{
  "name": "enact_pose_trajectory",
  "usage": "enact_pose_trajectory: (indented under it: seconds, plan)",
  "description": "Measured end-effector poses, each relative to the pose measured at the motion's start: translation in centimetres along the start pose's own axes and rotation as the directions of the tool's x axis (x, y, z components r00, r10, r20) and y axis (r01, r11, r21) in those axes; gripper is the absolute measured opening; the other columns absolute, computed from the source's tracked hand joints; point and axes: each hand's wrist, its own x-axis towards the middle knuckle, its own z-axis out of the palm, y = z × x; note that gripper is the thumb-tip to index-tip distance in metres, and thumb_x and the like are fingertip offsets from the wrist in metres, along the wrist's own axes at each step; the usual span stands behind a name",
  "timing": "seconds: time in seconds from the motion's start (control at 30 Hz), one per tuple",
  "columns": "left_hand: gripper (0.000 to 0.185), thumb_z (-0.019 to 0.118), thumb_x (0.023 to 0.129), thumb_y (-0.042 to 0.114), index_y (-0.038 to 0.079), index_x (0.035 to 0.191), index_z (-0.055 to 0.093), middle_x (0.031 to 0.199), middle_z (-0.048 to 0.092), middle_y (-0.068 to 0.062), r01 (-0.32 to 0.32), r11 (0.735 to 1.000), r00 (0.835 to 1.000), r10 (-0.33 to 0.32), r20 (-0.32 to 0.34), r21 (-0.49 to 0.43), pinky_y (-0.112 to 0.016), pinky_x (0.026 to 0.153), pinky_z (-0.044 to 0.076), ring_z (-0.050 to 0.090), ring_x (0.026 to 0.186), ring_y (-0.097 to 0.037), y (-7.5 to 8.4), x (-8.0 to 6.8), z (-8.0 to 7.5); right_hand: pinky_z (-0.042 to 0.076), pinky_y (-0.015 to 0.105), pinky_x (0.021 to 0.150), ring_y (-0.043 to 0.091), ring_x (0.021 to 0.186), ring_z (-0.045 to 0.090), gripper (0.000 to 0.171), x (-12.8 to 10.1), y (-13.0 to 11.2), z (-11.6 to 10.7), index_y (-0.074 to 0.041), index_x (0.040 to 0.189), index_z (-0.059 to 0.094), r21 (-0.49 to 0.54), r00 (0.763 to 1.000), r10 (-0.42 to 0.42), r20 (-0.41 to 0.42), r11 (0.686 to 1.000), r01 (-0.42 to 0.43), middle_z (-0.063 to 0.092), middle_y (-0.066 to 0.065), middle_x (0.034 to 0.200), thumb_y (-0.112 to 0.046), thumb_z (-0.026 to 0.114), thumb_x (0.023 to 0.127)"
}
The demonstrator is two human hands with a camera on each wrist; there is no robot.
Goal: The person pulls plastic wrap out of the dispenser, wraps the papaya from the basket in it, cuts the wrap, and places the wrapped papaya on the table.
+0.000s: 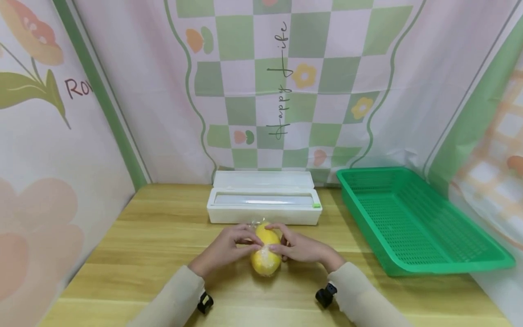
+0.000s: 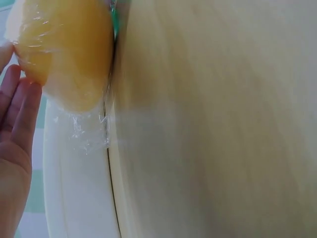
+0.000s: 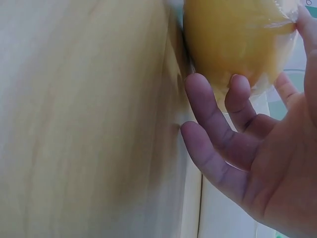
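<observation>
A yellow fruit (image 1: 265,265) with two rounded lobes, wrapped in clear cling film, lies on the table in front of the white box. From its left side my left hand (image 1: 229,244) brings thumb and forefinger together on the cling film (image 2: 86,131) at the fruit's middle; its other fingers lie along the side. My right hand (image 1: 305,247) holds the fruit from the right, thumb on the middle and forefinger over the far lobe. In the right wrist view, its lower fingers (image 3: 205,101) curve beside the fruit. Loose film sticks out past the far end.
Just behind the fruit stands a long white cling film box (image 1: 263,215), its lid raised, with a roll inside and a green slider (image 1: 316,205) at the right. A green plastic basket (image 1: 394,268) sits at the right. Printed curtains (image 1: 271,91) close off the table's back and sides.
</observation>
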Motion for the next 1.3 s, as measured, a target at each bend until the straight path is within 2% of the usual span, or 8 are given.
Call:
enact_pose_trajectory:
  seconds: [0.43,0.7,0.83,0.97,1.07,1.2,1.27,1.3]
  plan:
    - [0.007,0.077,0.090,0.026,0.023,0.095,0.073,0.098,0.064,0.009,0.067,0.997,0.998,-0.068,-0.013,-0.034,-0.027,0.082,0.058,0.064,0.098,-0.013,0.2,0.6,0.6,0.048,0.034,0.063,0.025,0.066,0.058,0.058,0.3,-0.2,0.6,-0.020,0.150,0.029,0.019,0.999,0.036,-0.021,0.999,-0.035,0.061,0.013,0.075,-0.045,0.053,0.104]
    - [0.015,0.075,0.087,0.010,0.013,0.100,0.067,0.101,0.061,0.003,-0.033,0.999,0.999,0.032,0.037,0.026,-0.026,0.088,0.055,0.060,0.101,-0.013,0.5,0.6,0.5,0.055,0.039,0.069,0.026,0.069,0.063,0.064,0.2,-0.4,0.4,-0.020,0.149,0.028,0.084,0.996,0.088,-0.014,0.993,-0.086,0.063,0.014,0.080,-0.049,0.057,0.100]
    - [0.031,0.080,0.080,0.018,0.010,0.101,0.059,0.104,0.056,0.002,-0.099,0.990,0.994,0.094,0.053,0.104,-0.026,0.090,0.054,0.057,0.104,-0.014,1.1,0.6,0.7,0.056,0.040,0.070,0.027,0.070,0.064,0.064,0.1,-0.3,0.3,-0.020,0.149,0.028,0.091,0.996,0.093,-0.017,0.992,-0.091,0.062,0.014,0.083,-0.049,0.058,0.100]
    - [0.054,0.087,0.074,0.044,0.014,0.097,0.047,0.108,0.046,0.002,-0.142,0.953,0.989,0.126,0.075,0.268,-0.028,0.090,0.052,0.048,0.105,-0.015,1.5,0.4,1.5,0.056,0.040,0.071,0.027,0.070,0.064,0.064,0.1,-0.3,0.2,-0.020,0.148,0.028,0.087,0.995,0.097,-0.019,0.992,-0.095,0.063,0.014,0.083,-0.049,0.057,0.100]
    - [0.067,0.086,0.067,0.061,0.018,0.094,0.041,0.112,0.040,0.003,-0.160,0.896,0.987,0.133,0.093,0.415,-0.031,0.098,0.047,0.041,0.104,-0.014,1.6,0.3,2.3,0.056,0.039,0.072,0.027,0.072,0.064,0.064,0.1,-0.4,0.3,-0.021,0.149,0.028,0.090,0.994,0.103,-0.021,0.991,-0.101,0.062,0.014,0.085,-0.050,0.057,0.100]
    - [0.070,0.086,0.064,0.063,0.016,0.098,0.047,0.114,0.043,0.002,-0.180,0.824,0.984,0.159,0.086,0.537,-0.028,0.105,0.042,0.041,0.104,-0.012,1.5,0.5,3.1,0.056,0.039,0.073,0.027,0.072,0.064,0.064,0.0,-0.5,0.3,-0.022,0.149,0.028,0.086,0.994,0.104,-0.024,0.991,-0.101,0.062,0.014,0.084,-0.050,0.058,0.099]
    - [0.070,0.085,0.065,0.063,0.015,0.100,0.049,0.115,0.044,0.001,-0.183,0.815,0.983,0.164,0.084,0.550,-0.025,0.100,0.045,0.041,0.104,-0.013,1.5,0.6,3.1,0.055,0.039,0.072,0.026,0.071,0.064,0.064,0.0,-0.6,0.3,-0.021,0.149,0.028,0.076,0.995,0.098,-0.024,0.992,-0.096,0.063,0.013,0.082,-0.050,0.058,0.100]
    - [0.069,0.084,0.067,0.063,0.014,0.101,0.050,0.114,0.044,0.001,-0.177,0.825,0.984,0.155,0.086,0.537,-0.024,0.096,0.047,0.041,0.105,-0.013,1.6,0.6,3.0,0.054,0.038,0.072,0.026,0.070,0.063,0.064,-0.1,-0.6,0.3,-0.021,0.149,0.028,0.069,0.995,0.094,-0.025,0.993,-0.092,0.063,0.014,0.081,-0.050,0.057,0.100]
